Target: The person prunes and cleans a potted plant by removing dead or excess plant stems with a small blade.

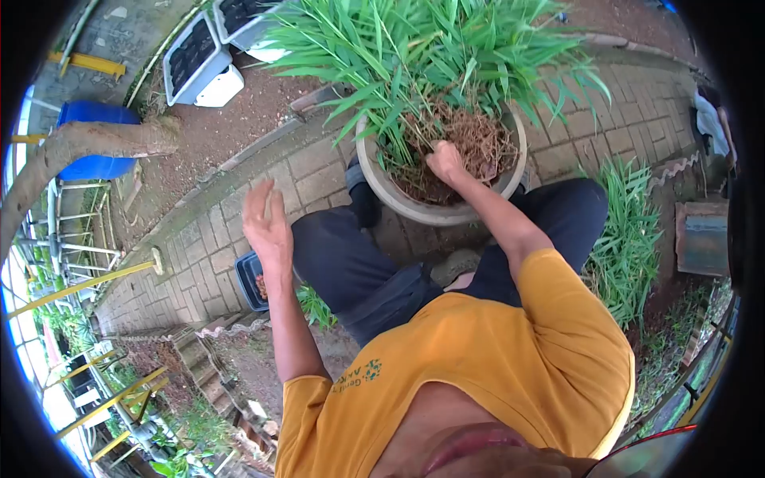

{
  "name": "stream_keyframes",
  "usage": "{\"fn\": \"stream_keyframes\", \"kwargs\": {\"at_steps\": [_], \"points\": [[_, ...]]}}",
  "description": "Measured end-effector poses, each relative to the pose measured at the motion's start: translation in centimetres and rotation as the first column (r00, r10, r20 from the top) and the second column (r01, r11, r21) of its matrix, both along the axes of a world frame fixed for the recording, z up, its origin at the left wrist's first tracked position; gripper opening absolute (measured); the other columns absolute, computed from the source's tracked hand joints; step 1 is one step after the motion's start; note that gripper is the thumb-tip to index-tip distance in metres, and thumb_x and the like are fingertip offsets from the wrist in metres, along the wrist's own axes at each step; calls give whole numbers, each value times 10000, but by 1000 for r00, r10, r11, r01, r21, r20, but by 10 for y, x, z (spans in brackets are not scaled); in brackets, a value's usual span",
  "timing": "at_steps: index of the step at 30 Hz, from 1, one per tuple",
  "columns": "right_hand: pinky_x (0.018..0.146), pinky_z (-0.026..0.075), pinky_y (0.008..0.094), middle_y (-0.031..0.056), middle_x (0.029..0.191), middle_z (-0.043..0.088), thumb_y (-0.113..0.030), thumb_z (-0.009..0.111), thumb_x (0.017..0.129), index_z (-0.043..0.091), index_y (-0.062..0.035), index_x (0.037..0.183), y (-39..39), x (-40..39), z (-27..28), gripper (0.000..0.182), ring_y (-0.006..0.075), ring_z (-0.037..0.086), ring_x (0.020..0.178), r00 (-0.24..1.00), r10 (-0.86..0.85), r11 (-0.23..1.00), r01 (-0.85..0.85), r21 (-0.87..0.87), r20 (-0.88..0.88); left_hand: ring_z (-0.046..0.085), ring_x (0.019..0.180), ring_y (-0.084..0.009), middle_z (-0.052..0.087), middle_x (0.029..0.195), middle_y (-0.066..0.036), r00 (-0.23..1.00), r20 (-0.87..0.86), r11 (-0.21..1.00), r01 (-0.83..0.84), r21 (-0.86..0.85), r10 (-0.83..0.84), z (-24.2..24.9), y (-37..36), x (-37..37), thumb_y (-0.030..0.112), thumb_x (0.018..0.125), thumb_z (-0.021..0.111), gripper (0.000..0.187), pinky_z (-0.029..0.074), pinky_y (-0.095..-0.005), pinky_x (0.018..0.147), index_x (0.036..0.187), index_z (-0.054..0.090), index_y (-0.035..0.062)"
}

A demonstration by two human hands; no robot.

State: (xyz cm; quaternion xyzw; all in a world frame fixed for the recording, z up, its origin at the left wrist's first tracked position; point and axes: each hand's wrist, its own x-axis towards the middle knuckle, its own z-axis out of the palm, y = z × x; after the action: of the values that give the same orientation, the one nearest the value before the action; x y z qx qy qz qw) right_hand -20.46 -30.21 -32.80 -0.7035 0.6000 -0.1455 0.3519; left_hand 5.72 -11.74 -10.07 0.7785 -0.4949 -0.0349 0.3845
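Observation:
A large round pot point(374, 177) stands between my knees, with tall green leafy plants point(414, 56) growing in it. Brown fibrous roots or mulch point(482, 139) cover the soil on its right side. My right hand point(446, 159) reaches over the rim into the pot, its fingers closed low down by the stems; what they grip is hidden. Away from the pot, my left hand point(268, 223) is raised over the paving with its fingers stretched out and nothing in it. Below it, beside my knee, sits a dark blue tray point(249, 280) holding small reddish-brown pieces.
Brick paving point(199, 255) runs around me. Grey planter boxes point(195, 60) and a blue barrel point(96, 139) stand at the upper left, near a bent trunk point(103, 142). More long-leaved greenery point(629, 239) lies by my right knee. A framed box point(703, 239) is at the far right.

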Motion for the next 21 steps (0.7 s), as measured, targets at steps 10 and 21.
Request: {"fn": "stream_keyframes", "kwargs": {"at_steps": [10, 21], "points": [[587, 492, 338, 130, 624, 646, -172, 699, 777, 673, 42, 768, -36, -62, 103, 216, 210, 621, 578, 969, -5, 933, -84, 349, 245, 614, 955, -383, 649, 1003, -218, 820, -177, 755, 572, 320, -545, -52, -127, -101, 196, 823, 613, 263, 476, -415, 846, 1016, 684, 32], [369, 272, 193, 65, 598, 631, -69, 632, 846, 690, 9, 851, -68, -66, 249, 98, 38, 414, 385, 615, 83, 896, -390, 211, 784, 622, 890, -207, 638, 1079, -109, -37, -998, 663, 747, -57, -44, -73, -201, -115, -2, 780, 556, 532, 500, -387, 826, 1307, 487, 15]]}}
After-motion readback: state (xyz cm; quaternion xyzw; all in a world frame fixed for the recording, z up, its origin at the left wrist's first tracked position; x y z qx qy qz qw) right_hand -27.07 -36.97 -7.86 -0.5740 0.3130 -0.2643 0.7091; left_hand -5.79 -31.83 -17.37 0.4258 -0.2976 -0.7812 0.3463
